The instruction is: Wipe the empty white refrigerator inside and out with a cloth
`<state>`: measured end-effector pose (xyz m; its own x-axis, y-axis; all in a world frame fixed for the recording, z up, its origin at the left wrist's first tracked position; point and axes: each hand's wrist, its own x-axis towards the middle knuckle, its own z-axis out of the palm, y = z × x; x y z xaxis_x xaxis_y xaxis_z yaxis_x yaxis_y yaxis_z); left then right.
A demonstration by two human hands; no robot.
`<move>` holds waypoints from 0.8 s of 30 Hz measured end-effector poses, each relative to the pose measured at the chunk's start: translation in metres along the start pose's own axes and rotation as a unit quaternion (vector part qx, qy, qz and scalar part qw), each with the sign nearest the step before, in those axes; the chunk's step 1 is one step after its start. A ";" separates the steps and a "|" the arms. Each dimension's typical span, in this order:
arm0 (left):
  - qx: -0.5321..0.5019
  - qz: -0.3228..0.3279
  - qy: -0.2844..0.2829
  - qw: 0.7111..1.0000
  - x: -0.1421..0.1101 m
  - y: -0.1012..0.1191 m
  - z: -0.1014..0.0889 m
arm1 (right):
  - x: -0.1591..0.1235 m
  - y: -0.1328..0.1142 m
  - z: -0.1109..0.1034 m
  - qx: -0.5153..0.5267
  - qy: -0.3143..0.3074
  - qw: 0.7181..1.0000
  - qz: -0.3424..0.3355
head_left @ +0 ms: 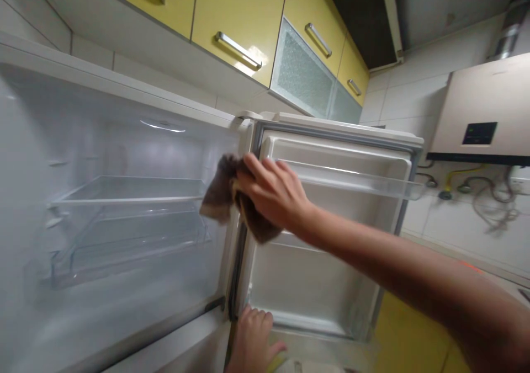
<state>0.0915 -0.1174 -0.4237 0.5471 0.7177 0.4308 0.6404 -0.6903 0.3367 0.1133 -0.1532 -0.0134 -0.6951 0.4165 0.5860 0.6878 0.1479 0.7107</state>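
My right hand is closed around a brown cleaning cloth, part of which hangs loose to the left. It is in front of the hinge side of the open refrigerator door, close to the grey door seal. The cloth is blurred, and I cannot tell whether it touches the door. Lower down, my left hand has its fingers curled at the door's bottom corner beside the hinge, its thumb out to the right. To the left is the refrigerator's white interior, with a glass shelf and a clear drawer below it.
Yellow wall cabinets hang above the refrigerator. A clear door shelf spans the open door. At the right, a water heater is mounted on the tiled wall, with pipes and cables beneath. Something yellow-green is partly visible below my left thumb.
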 end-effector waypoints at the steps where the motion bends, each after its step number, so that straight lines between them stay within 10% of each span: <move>1: -0.003 -0.008 -0.006 1.000 -0.001 0.001 -0.002 | 0.028 0.024 0.007 -0.011 0.013 1.000 0.018; 7: -0.016 -0.024 -0.016 0.999 -0.004 0.008 -0.022 | 0.117 0.094 0.063 0.001 -0.064 0.995 0.072; 12: -0.021 -0.031 -0.050 0.998 -0.004 0.008 -0.033 | 0.083 0.015 0.098 0.045 -0.277 0.959 -0.026; 17: -0.017 -0.028 -0.044 0.998 -0.004 0.007 -0.034 | 0.068 -0.031 0.100 0.054 -0.303 0.947 -0.092; 24: -0.008 -0.019 -0.033 0.999 -0.006 0.006 -0.028 | 0.120 0.115 0.018 -0.077 -0.034 0.996 0.006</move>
<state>0.0772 -0.1279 -0.4011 0.5569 0.7475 0.3619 0.6528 -0.6634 0.3657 0.1128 -0.0707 0.1315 -0.6680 0.4778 0.5705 0.6518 0.0056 0.7584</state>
